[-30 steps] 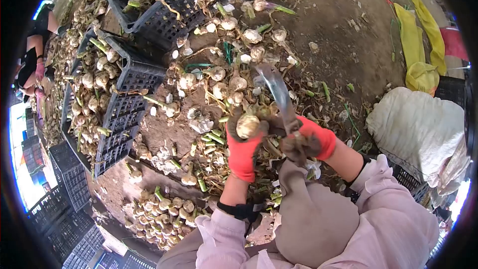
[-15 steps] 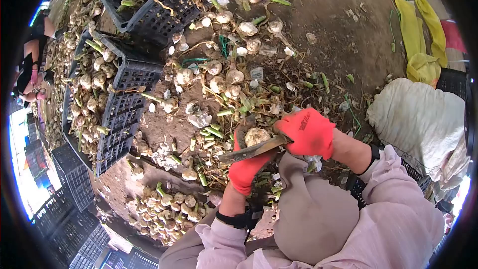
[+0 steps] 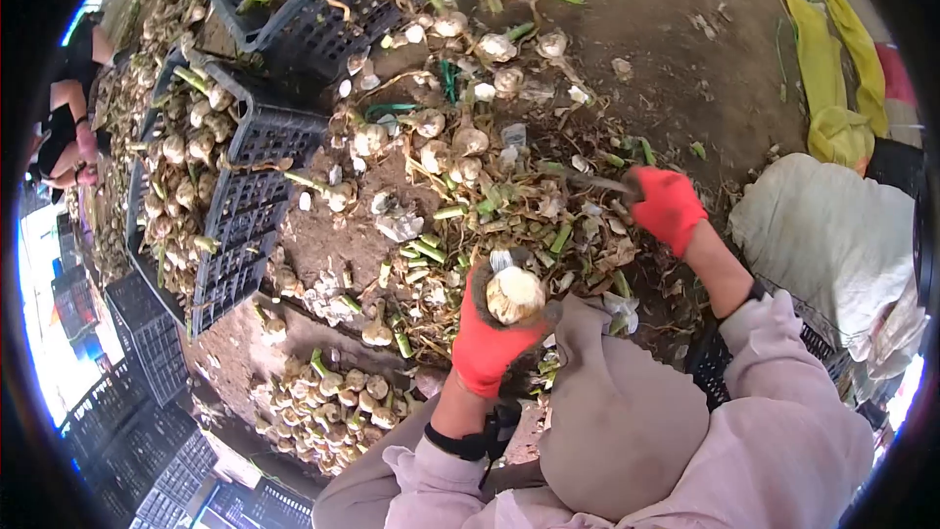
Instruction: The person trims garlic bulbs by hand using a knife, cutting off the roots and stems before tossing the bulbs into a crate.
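Observation:
A garlic bulb [image 3: 515, 296] with a pale, clean-looking face sits in my left hand [image 3: 490, 338], which wears a red glove with dark fingers wrapped round the bulb. Off to the right, my right hand [image 3: 670, 211], gloved the same way, is closed on the handle of a knife [image 3: 592, 179]. Its blade points left over the heap of garlic trimmings [image 3: 529, 220] and is partly lost against them. The knife and the bulb are well apart. Cut green stem pieces [image 3: 426, 252] lie just beyond my left hand.
Black plastic crates of garlic, one nearer [image 3: 245, 196] and one farther [image 3: 304, 15], stand at left. A pile of trimmed bulbs [image 3: 333, 407] lies lower left. White sacking [image 3: 822, 245] is at right. Another person's arm [image 3: 73, 103] shows far left.
My right hand has swung away up and right with the knife, off the bulb. The bulb in my left hand now shows a whiter face.

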Motion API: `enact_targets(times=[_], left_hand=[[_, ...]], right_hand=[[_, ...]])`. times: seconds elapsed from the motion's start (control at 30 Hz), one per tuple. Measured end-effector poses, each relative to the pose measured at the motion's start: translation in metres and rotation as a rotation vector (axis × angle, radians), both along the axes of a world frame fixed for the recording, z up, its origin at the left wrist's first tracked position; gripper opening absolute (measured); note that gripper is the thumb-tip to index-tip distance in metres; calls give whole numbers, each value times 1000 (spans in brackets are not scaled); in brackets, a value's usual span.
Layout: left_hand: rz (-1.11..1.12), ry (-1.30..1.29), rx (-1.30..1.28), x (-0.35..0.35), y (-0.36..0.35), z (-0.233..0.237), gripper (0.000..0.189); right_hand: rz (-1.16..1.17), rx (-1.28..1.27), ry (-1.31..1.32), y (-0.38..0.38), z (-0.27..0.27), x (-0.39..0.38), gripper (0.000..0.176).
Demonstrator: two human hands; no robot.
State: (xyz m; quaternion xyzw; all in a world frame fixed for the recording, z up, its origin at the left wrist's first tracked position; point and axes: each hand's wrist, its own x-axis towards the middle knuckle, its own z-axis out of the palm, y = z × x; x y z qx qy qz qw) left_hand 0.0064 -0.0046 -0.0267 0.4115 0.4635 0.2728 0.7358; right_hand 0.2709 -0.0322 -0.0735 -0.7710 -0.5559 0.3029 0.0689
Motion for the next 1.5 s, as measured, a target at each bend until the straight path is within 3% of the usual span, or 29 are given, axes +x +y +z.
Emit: enact_targets(times=[0.07, 0.13, 0.2, 0.27, 0.3, 0.37, 0.4, 0.5, 0.57, 0.6, 0.67, 0.7, 0.73, 0.8, 0.87, 0.9, 0.93, 0.97, 1.0, 1.07, 1.17, 1.23, 1.3, 1.33, 1.4, 1.43, 1.5], left_hand=[[-20, 1, -58, 3, 5, 5, 63], [-380, 281, 404, 9, 14, 3, 61], [-931, 629, 1047, 25, 25, 9, 50], [-955, 687, 1223, 31, 2, -20, 43], [-966, 714, 1314, 38, -2, -23, 39], [-990, 659, 794, 49, -9, -27, 34], [-990, 623, 534, 52, -9, -24, 31], [-1328, 643, 1113, 42, -7, -17, 32], [-1607, 563, 950, 36, 17, 24, 35], [-1740, 521, 863, 27, 30, 38, 37], [-1757, 657, 617, -42, 28, 24, 45], [-1972, 918, 296, -65, 36, 28, 52], [-2130, 891, -38, -104, 47, 18, 62], [-2315, 1006, -400, -124, 63, 18, 69], [-2029, 1153, -189, -88, 90, 13, 68], [-1726, 1094, 393, -93, 93, -15, 62], [-1464, 1020, 453, -60, 111, -15, 56], [-1215, 960, 729, -31, 122, -23, 49], [-1039, 971, 803, 3, 138, -30, 42], [-786, 929, 1191, 40, 162, -75, 36], [-1140, 1186, 775, 73, 178, -138, 41], [-1135, 1153, 773, 77, 180, -137, 42], [-1113, 1065, 792, 67, 178, -123, 40], [-1019, 986, 761, 60, 171, -105, 42], [-838, 833, 698, 47, 149, -69, 46], [-665, 587, 443, 40, 131, -59, 51], [-431, 227, -40, 37, 100, -36, 62]], right_hand=[[-135, 29, 157, -5, 22, -4, 20], [-191, -77, 343, 8, 41, -17, 20], [57, -38, 394, 20, 59, -30, 21], [390, 46, 333, 27, 61, -41, 24], [407, -42, 355, 32, 65, -46, 25], [438, -222, 399, 39, 73, -52, 27], [485, -188, 354, 38, 69, -52, 27], [571, -130, 261, 34, 50, -51, 30], [561, -146, 251, 27, 42, -43, 36], [547, -220, 95, 19, 28, -31, 33], [465, -336, -149, -15, -2, 13, 27], [316, -389, -158, -35, -9, 32, 22], [114, -465, -66, -41, 7, 37, 26], [-41, -318, -68, -74, -11, 41, 32], [-219, -294, 57, -79, -15, 33, 35], [-300, -292, 215, -67, -4, 19, 36], [-277, -246, 227, -61, -5, 7, 35], [-256, -201, 238, -56, -7, -4, 35], [-236, -157, 247, -51, -8, -14, 35], [-218, -131, 293, -40, 2, -31, 33], [-257, -67, 289, -32, 14, -46, 28], [-278, -30, 321, -31, 13, -44, 25], [-528, 16, 605, -28, 12, -42, 25], [-647, 38, 751, -24, 10, -41, 25], [-664, 198, 880, -14, -5, -40, 27], [-674, 276, 944, -9, -11, -41, 28], [-690, 83, 1242, 5, -2, -50, 35]])
